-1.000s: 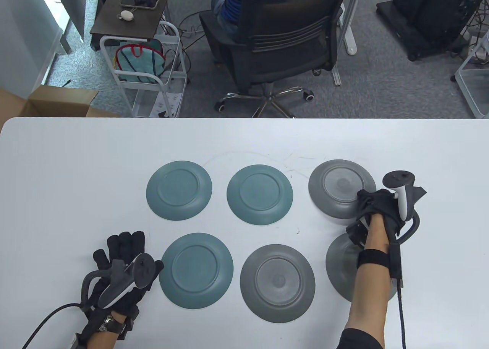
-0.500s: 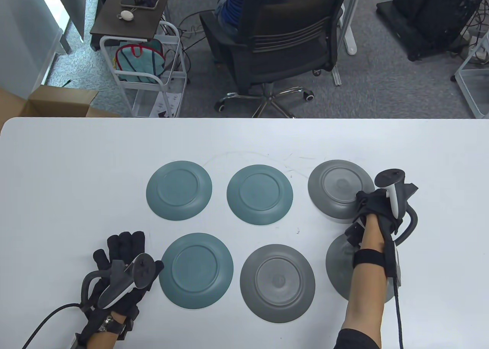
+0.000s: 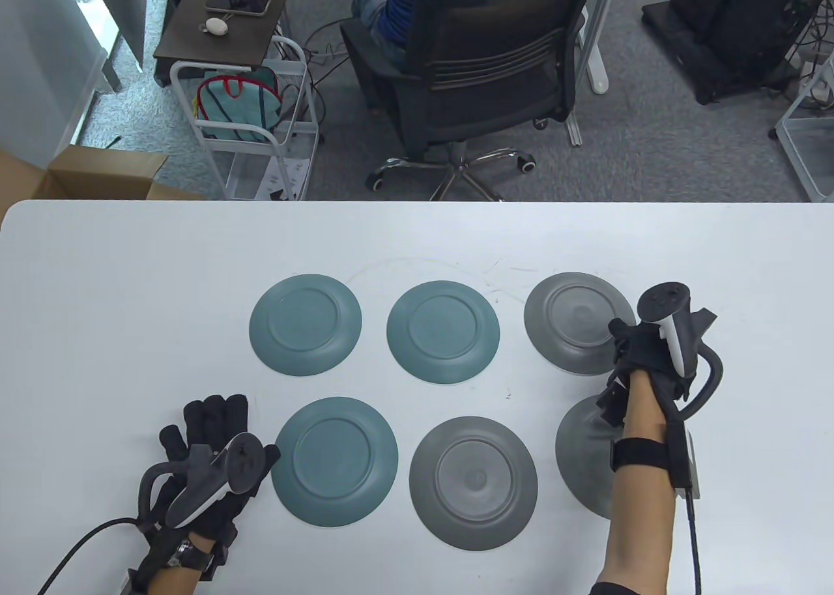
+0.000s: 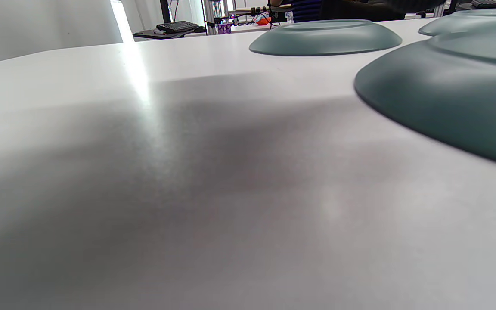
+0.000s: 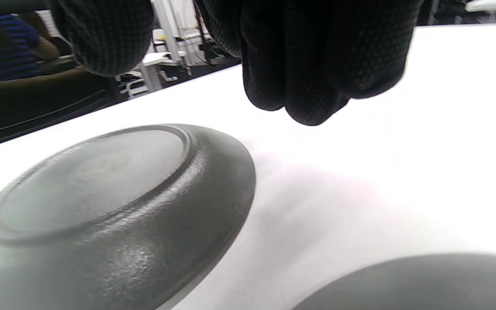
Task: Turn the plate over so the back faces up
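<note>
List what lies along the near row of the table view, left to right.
left hand → near teal plate → near middle grey plate → near right grey plate, partly hidden under the right forearm.

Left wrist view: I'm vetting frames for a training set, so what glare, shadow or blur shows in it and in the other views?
Left wrist view: window glare streaks the table, a broad soft shadow below. Right wrist view: fingers blurred, grey plate sharper. Table view: even, sharp.
</note>
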Demonstrator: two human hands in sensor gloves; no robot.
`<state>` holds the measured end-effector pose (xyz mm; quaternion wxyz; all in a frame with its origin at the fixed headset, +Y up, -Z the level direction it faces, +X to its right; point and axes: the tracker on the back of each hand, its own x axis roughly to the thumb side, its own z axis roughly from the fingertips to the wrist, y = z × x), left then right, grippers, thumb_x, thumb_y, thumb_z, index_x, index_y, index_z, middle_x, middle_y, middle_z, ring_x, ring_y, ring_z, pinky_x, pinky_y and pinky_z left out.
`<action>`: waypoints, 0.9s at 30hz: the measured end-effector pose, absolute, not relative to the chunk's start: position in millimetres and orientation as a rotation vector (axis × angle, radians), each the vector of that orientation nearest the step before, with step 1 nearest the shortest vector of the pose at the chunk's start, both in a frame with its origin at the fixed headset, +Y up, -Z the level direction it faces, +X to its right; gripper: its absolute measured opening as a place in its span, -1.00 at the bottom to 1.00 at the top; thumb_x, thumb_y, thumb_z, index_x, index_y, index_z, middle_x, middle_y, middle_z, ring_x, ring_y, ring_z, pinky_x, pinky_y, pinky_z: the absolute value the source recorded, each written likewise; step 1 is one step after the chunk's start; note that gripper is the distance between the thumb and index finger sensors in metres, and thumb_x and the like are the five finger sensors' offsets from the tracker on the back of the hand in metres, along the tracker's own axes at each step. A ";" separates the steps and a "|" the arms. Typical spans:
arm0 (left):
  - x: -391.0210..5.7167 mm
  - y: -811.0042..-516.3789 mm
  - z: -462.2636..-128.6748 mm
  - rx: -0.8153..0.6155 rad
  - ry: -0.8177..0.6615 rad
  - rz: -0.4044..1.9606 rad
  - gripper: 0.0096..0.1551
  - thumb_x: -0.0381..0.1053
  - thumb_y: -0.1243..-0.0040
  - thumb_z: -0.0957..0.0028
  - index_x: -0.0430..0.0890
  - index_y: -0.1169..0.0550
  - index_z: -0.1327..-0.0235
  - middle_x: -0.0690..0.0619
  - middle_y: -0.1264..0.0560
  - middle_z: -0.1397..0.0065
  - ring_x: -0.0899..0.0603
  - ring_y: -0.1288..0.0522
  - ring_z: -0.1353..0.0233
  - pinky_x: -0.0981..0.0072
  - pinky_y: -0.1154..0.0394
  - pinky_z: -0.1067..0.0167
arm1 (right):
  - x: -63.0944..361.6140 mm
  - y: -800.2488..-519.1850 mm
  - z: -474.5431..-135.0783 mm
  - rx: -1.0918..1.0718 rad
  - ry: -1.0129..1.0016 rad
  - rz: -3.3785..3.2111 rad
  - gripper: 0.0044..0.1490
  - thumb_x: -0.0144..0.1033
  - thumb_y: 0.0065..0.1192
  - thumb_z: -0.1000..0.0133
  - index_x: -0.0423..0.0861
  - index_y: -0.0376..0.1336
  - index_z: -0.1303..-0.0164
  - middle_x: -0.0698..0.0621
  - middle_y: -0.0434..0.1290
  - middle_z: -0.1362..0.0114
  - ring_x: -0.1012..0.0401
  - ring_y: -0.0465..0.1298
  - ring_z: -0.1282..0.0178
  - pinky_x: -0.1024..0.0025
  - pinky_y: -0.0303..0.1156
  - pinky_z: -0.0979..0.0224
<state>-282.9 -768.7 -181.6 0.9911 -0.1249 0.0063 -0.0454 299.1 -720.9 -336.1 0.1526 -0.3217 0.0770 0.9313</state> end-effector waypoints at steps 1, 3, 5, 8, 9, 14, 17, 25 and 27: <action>-281.8 -767.9 -181.0 -0.245 0.007 -0.091 0.10 0.51 0.22 -0.20 -0.12 0.10 -0.78 -0.28 0.06 -0.74 -0.48 0.01 -0.76 -0.51 0.01 -0.50 | 294.4 -715.7 -333.4 -0.882 0.213 2.704 0.02 0.11 0.21 -0.09 -0.25 0.02 -0.60 -0.26 0.38 -0.46 -0.18 0.47 -0.32 0.01 0.44 -0.29; -280.3 -767.1 -180.2 -0.240 0.000 -0.088 0.10 0.51 0.22 -0.19 -0.12 0.10 -0.78 -0.28 0.06 -0.74 -0.48 0.01 -0.76 -0.51 0.01 -0.50 | 286.0 -708.3 -328.5 -0.817 0.203 2.759 0.05 0.15 0.19 -0.09 -0.24 0.00 -0.62 -0.27 0.36 -0.49 -0.19 0.45 -0.35 -0.01 0.42 -0.31; -279.0 -766.2 -179.2 -0.236 -0.006 -0.091 0.10 0.51 0.22 -0.20 -0.12 0.10 -0.78 -0.28 0.06 -0.74 -0.48 0.02 -0.76 -0.51 0.01 -0.50 | 274.9 -700.4 -321.5 -0.738 0.195 2.813 0.09 0.19 0.17 -0.09 -0.22 -0.04 -0.65 -0.29 0.32 -0.52 -0.22 0.42 -0.40 -0.05 0.40 -0.34; -278.1 -765.3 -178.2 -0.231 -0.013 -0.088 0.10 0.51 0.22 -0.19 -0.12 0.10 -0.78 -0.28 0.06 -0.75 -0.48 0.02 -0.76 -0.51 0.01 -0.50 | 256.1 -691.5 -308.6 -0.593 0.180 2.885 0.12 0.24 0.13 -0.09 -0.21 -0.07 -0.67 -0.31 0.28 -0.57 -0.24 0.38 -0.45 -0.11 0.36 -0.38; -277.8 -765.0 -177.9 -0.229 -0.015 -0.085 0.10 0.51 0.22 -0.19 -0.12 0.10 -0.78 -0.28 0.06 -0.74 -0.48 0.02 -0.76 -0.51 0.01 -0.50 | 247.9 -689.0 -302.7 -0.546 0.165 2.919 0.13 0.25 0.12 -0.09 -0.21 -0.08 -0.67 -0.31 0.27 -0.58 -0.25 0.36 -0.46 -0.12 0.34 -0.41; -276.0 -765.2 -176.9 -0.224 -0.027 -0.087 0.10 0.51 0.22 -0.19 -0.12 0.10 -0.78 -0.28 0.06 -0.74 -0.48 0.02 -0.76 -0.51 0.01 -0.50 | 213.4 -685.0 -274.3 -0.344 0.108 3.005 0.15 0.28 0.11 -0.09 -0.21 -0.09 -0.68 -0.33 0.21 -0.62 -0.28 0.30 -0.52 -0.18 0.29 -0.46; -274.5 -764.8 -176.1 -0.220 -0.035 -0.088 0.10 0.51 0.22 -0.19 -0.12 0.10 -0.78 -0.28 0.06 -0.75 -0.48 0.02 -0.76 -0.51 0.01 -0.50 | 192.5 -687.8 -256.6 -0.208 0.113 3.021 0.16 0.30 0.10 -0.09 -0.20 -0.10 -0.69 -0.35 0.17 -0.66 -0.30 0.25 -0.57 -0.24 0.23 -0.49; -270.9 -764.3 -173.7 -0.209 -0.054 -0.087 0.09 0.51 0.23 -0.19 -0.12 0.10 -0.77 -0.27 0.06 -0.74 -0.47 0.02 -0.76 -0.51 0.01 -0.50 | 143.2 -711.4 -209.4 0.102 0.210 3.056 0.22 0.37 0.04 -0.09 -0.16 -0.21 -0.73 -0.37 0.01 -0.74 -0.33 0.07 -0.68 -0.37 0.02 -0.57; -271.0 -764.2 -173.4 -0.206 -0.057 -0.084 0.10 0.51 0.22 -0.19 -0.12 0.10 -0.77 -0.28 0.06 -0.74 -0.48 0.02 -0.76 -0.51 0.01 -0.50 | 134.0 -720.0 -198.5 0.161 0.228 3.062 0.24 0.38 0.02 -0.09 -0.15 -0.25 -0.73 -0.37 -0.05 -0.75 -0.33 0.01 -0.70 -0.41 -0.06 -0.58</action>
